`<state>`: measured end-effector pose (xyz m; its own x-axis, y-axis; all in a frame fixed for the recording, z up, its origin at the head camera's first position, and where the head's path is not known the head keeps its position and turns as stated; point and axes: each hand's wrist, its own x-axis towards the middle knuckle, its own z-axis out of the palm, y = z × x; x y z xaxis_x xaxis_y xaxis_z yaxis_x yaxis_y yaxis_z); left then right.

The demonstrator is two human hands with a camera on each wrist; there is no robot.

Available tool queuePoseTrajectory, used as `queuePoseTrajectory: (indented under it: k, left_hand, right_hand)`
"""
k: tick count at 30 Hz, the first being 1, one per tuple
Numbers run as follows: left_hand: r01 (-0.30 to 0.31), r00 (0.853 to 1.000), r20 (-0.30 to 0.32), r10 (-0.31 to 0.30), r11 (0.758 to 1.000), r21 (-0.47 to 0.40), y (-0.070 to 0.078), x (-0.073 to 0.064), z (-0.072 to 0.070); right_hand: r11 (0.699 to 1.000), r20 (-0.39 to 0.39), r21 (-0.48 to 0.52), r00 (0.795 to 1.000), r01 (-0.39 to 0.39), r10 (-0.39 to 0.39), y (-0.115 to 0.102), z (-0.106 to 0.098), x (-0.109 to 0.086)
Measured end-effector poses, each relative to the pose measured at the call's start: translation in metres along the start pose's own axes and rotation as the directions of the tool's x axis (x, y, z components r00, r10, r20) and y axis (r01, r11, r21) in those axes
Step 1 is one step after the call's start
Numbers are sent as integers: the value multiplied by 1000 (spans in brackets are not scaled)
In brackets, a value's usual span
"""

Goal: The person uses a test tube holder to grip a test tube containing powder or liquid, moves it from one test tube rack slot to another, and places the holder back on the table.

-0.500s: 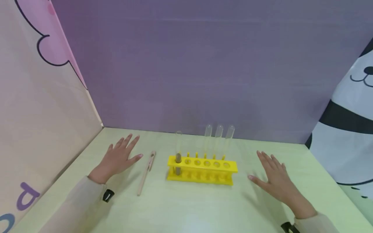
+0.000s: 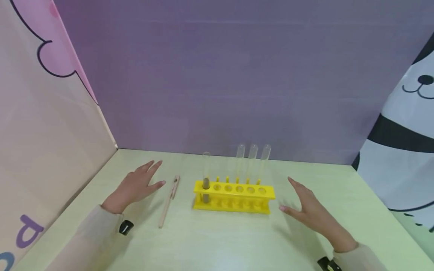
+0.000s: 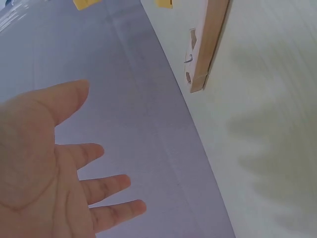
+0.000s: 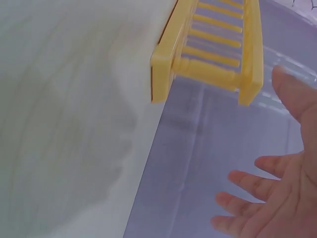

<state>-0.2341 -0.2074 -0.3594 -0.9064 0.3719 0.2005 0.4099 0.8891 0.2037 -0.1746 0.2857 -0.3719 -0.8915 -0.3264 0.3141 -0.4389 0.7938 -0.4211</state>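
Note:
A yellow test tube rack (image 2: pixel 234 190) stands mid-table. Its leftmost hole holds an upright test tube (image 2: pixel 206 184) with something greyish inside. Three clear test tubes (image 2: pixel 252 152) sit upside down over pegs along the back right. Left of the rack lies a wooden test tube clamp (image 2: pixel 166 210). My left hand (image 2: pixel 133 188) hovers left of the clamp, fingers spread, touching nothing; its palm (image 3: pixel 29 163) faces the left wrist view. To the right of the rack, my right hand (image 2: pixel 313 212) is held above the table, thumb apart, holding nothing. The rack's end (image 4: pixel 203 72) shows in the right wrist view.
A purple panel (image 2: pixel 230 82) rises behind the pale table (image 2: pixel 217 244). Printed panels stand at both sides, a pink-and-white one (image 2: pixel 61 113) on the left and one with a panda (image 2: pixel 403 162) on the right.
My right hand has moved left toward the rack, its fingers drawing closer together. The left hand has turned slightly. The head view has shifted a little; rack, tubes and clamp stay put.

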Motion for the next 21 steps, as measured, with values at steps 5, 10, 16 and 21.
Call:
queuePoseTrajectory:
  k: [5, 10, 16, 21]
  left_hand:
    - [-10, 1000, 13, 10, 1000, -23, 1, 0, 3]
    - [-9, 1000, 26, 10, 999, -40, 4, 0, 3]
    - [-1, 998, 55, 3, 999, -46, 6, 4, 1]
    - [-8, 995, 102, 12, 999, -45, 7, 7, 5]
  right_hand:
    - [995, 37, 68, 997, -70, 68, -9, 6, 3]
    - [980, 69, 147, 990, -130, 121, -15, 8, 11]
    - [934, 166, 299, 974, -197, 152, -19, 14, 22]
    - [885, 216, 374, 954, -277, 207, -20, 18, 28]
